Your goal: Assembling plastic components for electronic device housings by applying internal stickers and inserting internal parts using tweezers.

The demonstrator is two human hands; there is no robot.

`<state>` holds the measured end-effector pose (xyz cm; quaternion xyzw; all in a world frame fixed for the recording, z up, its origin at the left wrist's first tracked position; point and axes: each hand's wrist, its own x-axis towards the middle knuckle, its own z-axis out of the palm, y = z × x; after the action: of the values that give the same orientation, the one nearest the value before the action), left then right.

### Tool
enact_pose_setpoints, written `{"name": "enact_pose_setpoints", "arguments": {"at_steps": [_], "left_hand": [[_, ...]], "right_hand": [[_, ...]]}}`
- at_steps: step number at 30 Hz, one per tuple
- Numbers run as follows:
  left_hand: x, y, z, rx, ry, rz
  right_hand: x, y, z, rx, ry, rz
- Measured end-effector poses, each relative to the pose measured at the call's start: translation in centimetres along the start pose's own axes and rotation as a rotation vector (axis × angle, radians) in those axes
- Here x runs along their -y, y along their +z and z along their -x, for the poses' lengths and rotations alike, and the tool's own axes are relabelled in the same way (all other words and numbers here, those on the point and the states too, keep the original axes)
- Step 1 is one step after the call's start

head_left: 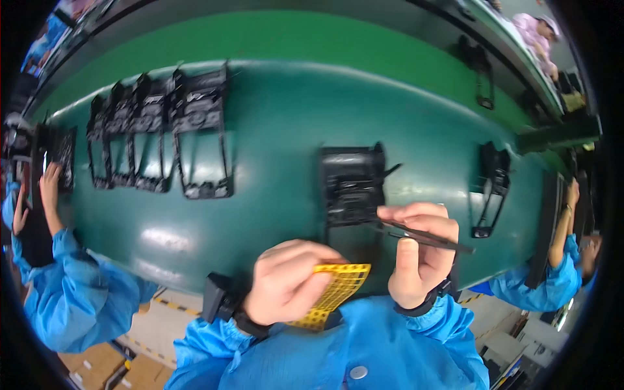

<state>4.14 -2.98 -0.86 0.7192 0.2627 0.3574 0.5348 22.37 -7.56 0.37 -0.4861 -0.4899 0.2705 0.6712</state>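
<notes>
At twelve o'clock from the person's hands, a black plastic frame [351,188] lies flat on the green counter [279,130], with nothing between it and the hands. Toward ten o'clock, well apart, a row of similar black frames [162,133] lies side by side, overlapping at their edges. Toward two o'clock another black frame [492,188] lies alone, and one more [480,71] sits farther off near one o'clock on the upper green strip.

At nine o'clock a co-worker in a blue sleeve [65,292] rests a hand [49,188] at the counter's edge beside a dark tray [64,156]. At three o'clock another co-worker's arm [564,234] reaches up along the counter's right end. A person in pink [537,36] stands far off at one o'clock.

The right hand [419,253] is closed, its grip pinching black tweezers [426,235] between thumb and forefinger; the tweezers run from the lower edge of the middle frame out toward three o'clock, their arms pressed close together. Whether the tips touch the frame cannot be told.

The left hand [289,283] is curled with its grip pressed onto a yellow grid sheet [338,289], thumb on top, fingers beneath. The sheet sticks out toward three o'clock, just beside the right hand's heel, and hangs over the near edge of the counter above the person's blue smock [364,351]. Both wrists wear dark bands.
</notes>
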Motion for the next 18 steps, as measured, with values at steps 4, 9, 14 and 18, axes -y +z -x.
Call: {"name": "enact_pose_setpoints", "arguments": {"at_steps": [4,9,14,18], "left_hand": [[-1.4,-0.5,1.1,-0.137,-0.169,-0.050],[-2.9,-1.1,1.3,-0.223,-0.175,-0.184],[-1.7,-0.1,0.4,-0.238,-0.061,-0.319],[-1.8,0.5,0.0,-0.204,-0.080,-0.266]], "right_hand": [[0.5,-0.5,-1.3,0.194,-0.069,0.153],[3.1,2.2,-1.4,0.399,0.200,0.044],[1.3,1.6,-0.4,0.424,0.242,0.000],[0.8,1.0,-0.3,0.411,0.248,0.031]]}}
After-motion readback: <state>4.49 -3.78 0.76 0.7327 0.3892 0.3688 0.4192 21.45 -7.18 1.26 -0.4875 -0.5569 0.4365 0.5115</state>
